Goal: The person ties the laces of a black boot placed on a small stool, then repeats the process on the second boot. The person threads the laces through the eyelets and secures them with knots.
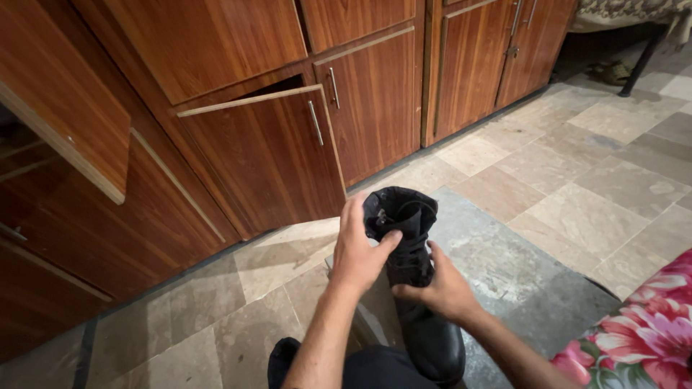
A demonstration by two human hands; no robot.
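A black lace-up boot (425,338) stands upright in the middle of the head view, its open collar at the top and its toe toward me. My left hand (357,248) grips the boot's collar from the left, thumb hooked over the rim. My right hand (436,288) holds the boot's laced front from the right side, fingers pressed on the laces. Both forearms reach in from the bottom edge. A dark trouser leg (360,367) shows below the boot.
Wooden cabinets (267,144) with metal handles run along the left and back; one door stands ajar. The floor is beige stone tile (591,166) with a grey slab under the boot. A floral cushion (641,338) sits at the lower right. A dark bed leg (641,65) stands far right.
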